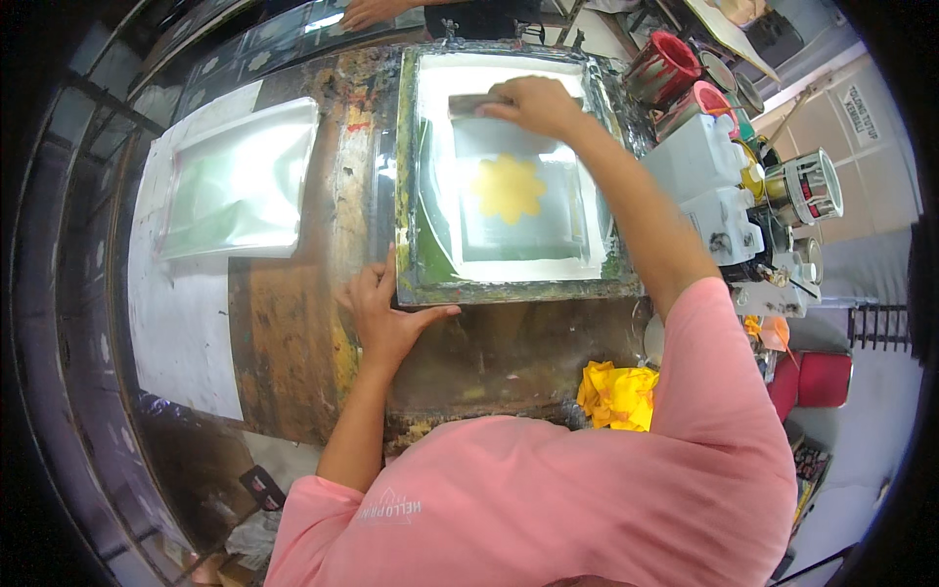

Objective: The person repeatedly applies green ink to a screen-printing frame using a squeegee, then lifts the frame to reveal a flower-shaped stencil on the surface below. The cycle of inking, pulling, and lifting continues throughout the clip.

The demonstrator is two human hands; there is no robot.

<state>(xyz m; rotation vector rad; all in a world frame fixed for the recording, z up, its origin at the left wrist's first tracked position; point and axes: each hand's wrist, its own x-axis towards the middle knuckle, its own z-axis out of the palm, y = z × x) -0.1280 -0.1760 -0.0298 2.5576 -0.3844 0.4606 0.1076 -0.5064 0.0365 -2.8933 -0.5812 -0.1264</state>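
A screen-printing frame [518, 291] lies on the worktable in front of me, its mesh bordered in white and green. A yellow flower shape [509, 188] shows in the middle of the mesh. At the far side of the mesh, my right hand [536, 104] is closed around a squeegee [471, 106], a straight greyish bar lying across the screen. My left hand [380, 311] is at the frame's near left corner, thumb stretched along the near edge and the index finger along the left edge. Its fingers are spread, with nothing held in them.
A stack of clear plastic sheets [240, 181] rests on white board [181, 323] at the left. Paint cans [663, 70] and white jugs [699, 157] crowd the right side. Crumpled yellow plastic [618, 395] lies near my right side. Another person's hand [377, 12] shows at the top.
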